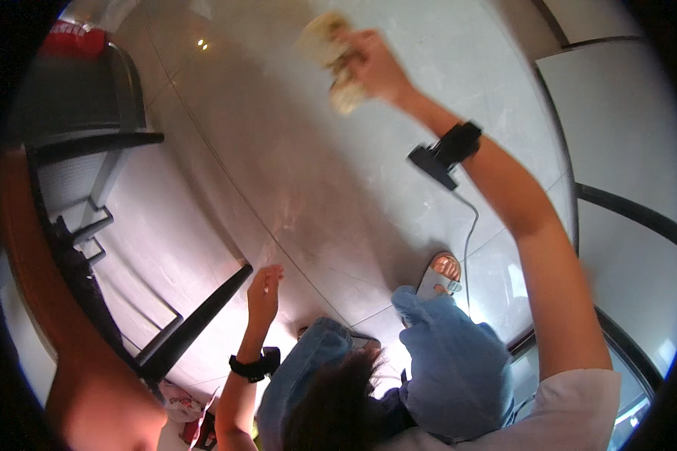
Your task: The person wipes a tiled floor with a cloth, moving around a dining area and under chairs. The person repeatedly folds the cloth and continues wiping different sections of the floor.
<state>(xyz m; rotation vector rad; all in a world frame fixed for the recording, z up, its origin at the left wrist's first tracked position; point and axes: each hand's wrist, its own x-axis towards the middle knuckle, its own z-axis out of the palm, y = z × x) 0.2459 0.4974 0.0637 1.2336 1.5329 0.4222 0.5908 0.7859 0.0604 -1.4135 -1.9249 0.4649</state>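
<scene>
My right hand [375,65] is stretched far forward above the tiled floor [293,169]. Its fingers grip a crumpled pale yellow cloth [347,93], whose ends stick out on both sides; motion blur softens its outline. Near my left knee, my left hand [265,293] hangs with loosely curled fingers and holds nothing. Close beside it is the tip of a black chair leg [240,276]. Each wrist wears a black strapped device, and a thin cable [474,220] runs down from the right one.
A wooden table edge [34,242] curves along the left. Behind it stands a black chair [84,90] with a red item [76,42] on it. White cabinet panels [609,113] line the right side. A plastic bag [180,403] lies at lower left. My sandalled foot [443,276] rests on the floor.
</scene>
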